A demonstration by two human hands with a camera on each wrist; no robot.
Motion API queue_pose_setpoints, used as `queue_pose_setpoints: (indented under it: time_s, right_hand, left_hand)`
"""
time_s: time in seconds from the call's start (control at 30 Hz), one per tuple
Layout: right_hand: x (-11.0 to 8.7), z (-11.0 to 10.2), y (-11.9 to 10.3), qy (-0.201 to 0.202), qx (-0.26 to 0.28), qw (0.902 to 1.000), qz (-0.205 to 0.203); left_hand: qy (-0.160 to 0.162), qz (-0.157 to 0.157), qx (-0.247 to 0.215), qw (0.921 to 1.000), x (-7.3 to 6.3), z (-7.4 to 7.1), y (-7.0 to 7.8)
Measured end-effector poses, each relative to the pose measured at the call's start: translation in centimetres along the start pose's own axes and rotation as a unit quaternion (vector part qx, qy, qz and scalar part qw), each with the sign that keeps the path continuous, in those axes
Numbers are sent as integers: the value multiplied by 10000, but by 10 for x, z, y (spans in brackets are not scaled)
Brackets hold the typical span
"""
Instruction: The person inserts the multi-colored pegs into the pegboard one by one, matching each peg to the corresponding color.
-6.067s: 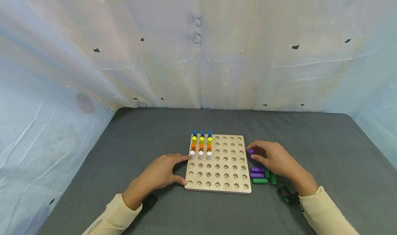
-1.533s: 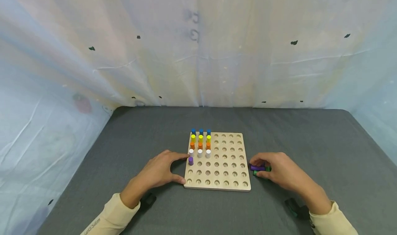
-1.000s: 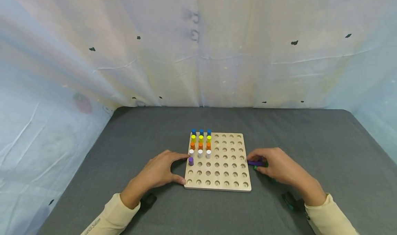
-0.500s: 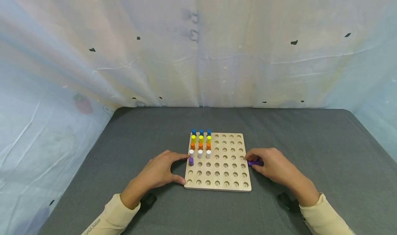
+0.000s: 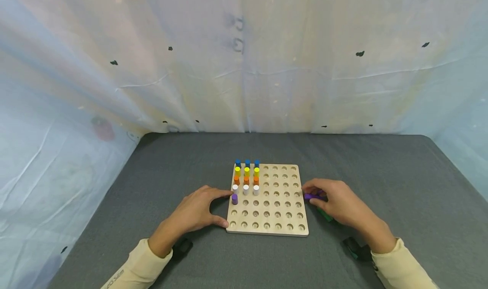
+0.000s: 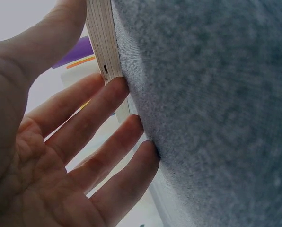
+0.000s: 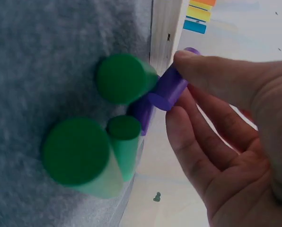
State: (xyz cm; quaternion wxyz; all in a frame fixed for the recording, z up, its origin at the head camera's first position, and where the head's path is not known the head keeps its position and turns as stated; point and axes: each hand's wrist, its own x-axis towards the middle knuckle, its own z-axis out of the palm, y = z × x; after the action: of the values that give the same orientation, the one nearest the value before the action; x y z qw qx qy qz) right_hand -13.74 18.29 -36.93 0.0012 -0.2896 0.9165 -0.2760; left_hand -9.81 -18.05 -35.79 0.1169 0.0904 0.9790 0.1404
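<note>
My right hand [image 5: 337, 201], beside the board's right edge, pinches a purple peg [image 7: 168, 89] between thumb and fingers. Behind it in the right wrist view, a second purple peg [image 7: 142, 114] lies among green pegs [image 7: 77, 152]. My left hand [image 5: 193, 210] is spread along the left side of the wooden pegboard [image 5: 283, 220], thumb at the near left corner and index fingertip at the edge. One purple peg [image 5: 234, 199] stands in the leftmost column. Above it are rows of white pegs [image 5: 245, 190], orange pegs [image 5: 246, 181], yellow pegs [image 5: 247, 171] and blue pegs [image 5: 247, 163].
Grey cloth [image 5: 183, 153] covers the table. A pale patterned curtain [image 5: 282, 68] hangs behind and at the sides. In the head view my right hand hides most of the loose pegs; one green peg [image 5: 325, 215] shows below it.
Since the oldest frame, a purple peg has appeared upright in the leftmost column, below the white row. My right hand has taken hold of another purple peg and shifted slightly up and left. My left hand stays.
</note>
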Motion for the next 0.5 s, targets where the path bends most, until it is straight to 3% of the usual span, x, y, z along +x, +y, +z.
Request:
queue_pose_setpoints:
  time_s: [0.5]
  right_hand:
    - [-3, -4, 3, 137, 282, 9995, -77]
  left_hand:
    - [81, 108, -114, 9998, -2, -1, -1]
